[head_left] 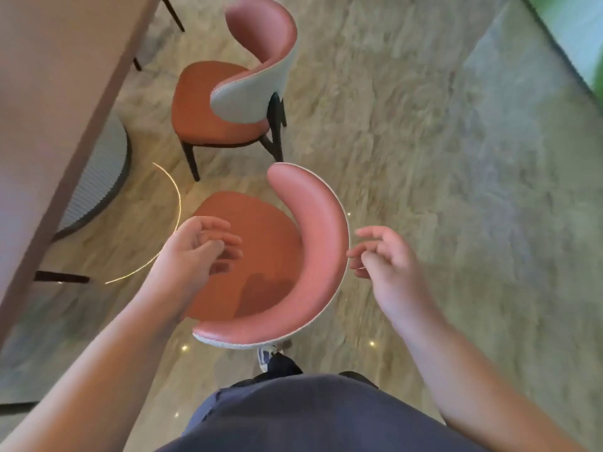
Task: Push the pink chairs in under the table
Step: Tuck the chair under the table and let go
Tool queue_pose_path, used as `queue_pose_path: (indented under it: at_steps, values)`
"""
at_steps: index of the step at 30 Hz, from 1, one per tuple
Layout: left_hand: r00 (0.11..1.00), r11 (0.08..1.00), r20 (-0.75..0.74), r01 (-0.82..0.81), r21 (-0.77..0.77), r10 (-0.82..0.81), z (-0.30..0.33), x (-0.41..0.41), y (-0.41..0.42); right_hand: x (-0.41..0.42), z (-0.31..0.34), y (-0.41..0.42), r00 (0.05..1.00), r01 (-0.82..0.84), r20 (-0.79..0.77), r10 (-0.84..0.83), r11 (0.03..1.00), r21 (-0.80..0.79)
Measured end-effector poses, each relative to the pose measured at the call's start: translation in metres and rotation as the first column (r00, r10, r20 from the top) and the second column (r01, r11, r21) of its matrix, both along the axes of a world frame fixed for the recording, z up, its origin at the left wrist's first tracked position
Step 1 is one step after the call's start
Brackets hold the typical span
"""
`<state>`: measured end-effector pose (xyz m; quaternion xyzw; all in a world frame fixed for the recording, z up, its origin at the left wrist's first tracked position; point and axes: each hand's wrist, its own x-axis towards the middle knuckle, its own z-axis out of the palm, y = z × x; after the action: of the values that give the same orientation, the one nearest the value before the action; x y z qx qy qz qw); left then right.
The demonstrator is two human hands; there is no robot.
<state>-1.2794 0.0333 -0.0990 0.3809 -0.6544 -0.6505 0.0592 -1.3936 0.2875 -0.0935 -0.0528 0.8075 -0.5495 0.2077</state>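
Two pink chairs stand on the floor to the right of a long table (55, 93). The near chair (313, 243) has a curved pink backrest and an orange-red seat, and it sits right below me, clear of the table edge. The far chair (228, 102) stands further ahead, with a grey outer back and dark legs. My left hand (199, 252) hovers over the near chair's seat, fingers loosely curled, holding nothing. My right hand (381, 259) hangs just outside the backrest's right side, fingers loosely curled, at or just off its rim.
The table's ribbed round base (98, 177) stands under the top at the left. A dark chair leg (62, 277) pokes out from under the table. The marbled floor (424, 158) lies open to the right. My foot (267, 357) is just behind the near chair.
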Motion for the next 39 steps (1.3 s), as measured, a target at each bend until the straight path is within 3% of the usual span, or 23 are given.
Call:
queue_pose_path:
  at_steps: [6,10,16,20,24,27,33,37,39]
  values:
    - [0.956,0.957,0.041,-0.29,0.012,0.289,-0.009,0.014,-0.021,-0.062,-0.01,-0.061,0.962,-0.273,0.007,0.273,0.961,0.038]
    - [0.881,0.885,0.088,-0.465,-0.011,0.464,-0.026,0.025,-0.018,-0.103,-0.033,-0.104,0.902,-0.431,0.045,0.429,0.901,0.043]
    - [0.705,0.726,0.212,-0.686,-0.038,0.677,-0.07,0.012,0.012,-0.173,-0.089,-0.154,0.749,-0.662,0.102,0.654,0.742,0.103]
    - [0.522,0.578,0.328,-0.81,-0.099,0.787,-0.104,-0.015,0.042,-0.226,-0.127,-0.181,0.646,-0.762,0.171,0.744,0.619,0.189]
    - [0.4,0.554,0.491,-0.803,-0.219,0.774,-0.136,-0.031,0.077,-0.267,-0.154,-0.196,0.597,-0.784,0.161,0.786,0.528,0.326]
    - [0.36,0.594,0.594,-0.763,-0.257,0.719,-0.159,-0.034,0.096,-0.283,-0.169,-0.204,0.557,-0.792,0.135,0.819,0.477,0.381]
    - [0.299,0.621,0.679,-0.727,-0.293,0.67,-0.196,-0.033,0.112,-0.292,-0.201,-0.207,0.401,-0.738,0.099,0.911,0.257,0.623]
    - [0.211,0.46,0.668,-0.86,-0.221,0.714,-0.219,-0.031,0.117,-0.292,-0.225,-0.205,0.386,-0.677,0.15,0.91,0.169,0.717]
    - [0.163,0.398,0.687,-0.896,-0.198,0.708,-0.229,-0.03,0.118,-0.294,-0.236,-0.207,0.443,-0.66,0.152,0.883,0.207,0.722]
